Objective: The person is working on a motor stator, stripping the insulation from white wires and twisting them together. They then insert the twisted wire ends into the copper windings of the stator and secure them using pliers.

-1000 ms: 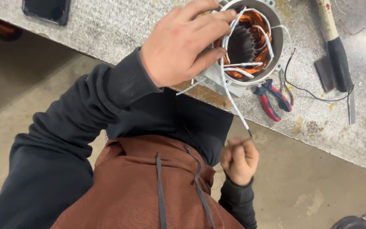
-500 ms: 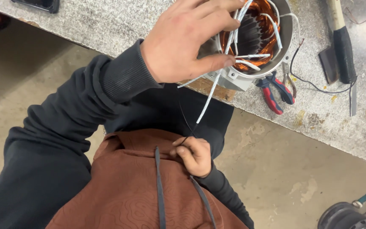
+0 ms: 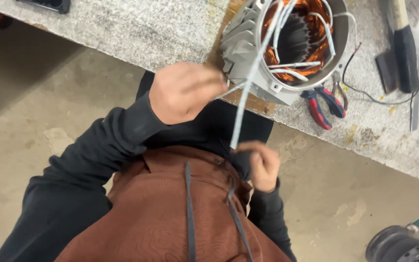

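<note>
A person in a dark sweater and rust-brown apron leans over a grey stone workbench (image 3: 136, 34) where a motor housing (image 3: 287, 46) lies on its side at the bench edge, open end up, copper windings (image 3: 316, 53) showing inside w/ several white-sleeved leads looped across them. One long white lead (image 3: 248, 92) runs from the housing down off the bench toward the person's lap. The right hand (image 3: 263, 165), curled nearly closed, pinches the lower end of that lead just above the apron. The left hand (image 3: 185, 92) sits closed in a loose fist near the housing's finned side w/ a thinner white strand running out from its fingertips; it's motion-blurred, so whether it actually grips that strand can't be told for sure.

Judging from the pic, the step in hand is drawing the lead out straight. Done well, that likely means an even pull along the lead's own line (no sideways yank against the rim), the housing steadied so it doesn't roll off the edge, and the sleeve kept clear of the other loops.

Red-handled pliers (image 3: 323, 104) lie just beside the housing; a black-headed hammer (image 3: 403, 48) lies farther right.
</note>
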